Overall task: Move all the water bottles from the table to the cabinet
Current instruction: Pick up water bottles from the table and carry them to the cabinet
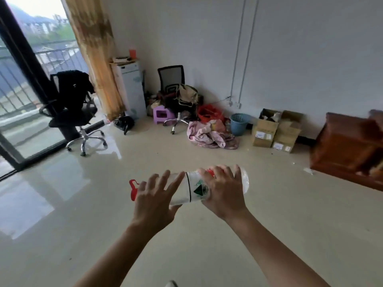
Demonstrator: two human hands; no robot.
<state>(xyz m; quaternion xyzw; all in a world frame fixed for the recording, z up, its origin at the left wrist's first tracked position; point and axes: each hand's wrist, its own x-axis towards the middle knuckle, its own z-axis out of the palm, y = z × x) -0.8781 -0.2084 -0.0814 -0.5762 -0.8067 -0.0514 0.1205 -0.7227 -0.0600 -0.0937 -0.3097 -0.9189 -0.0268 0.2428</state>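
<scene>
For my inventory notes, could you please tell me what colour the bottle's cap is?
The cap is red; head view.

bottle: clear, red cap, green-red label
basket: blue
stool: purple
cabinet: red-brown
curtain: tan

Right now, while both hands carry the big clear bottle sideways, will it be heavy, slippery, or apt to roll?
The bottle is probably bulky, maybe heavy: the left hand and right hand both support it. Its round body would likely roll if laid down sideways. The smooth clear plastic may be slippery; its red handle could give a surer hold.
</scene>
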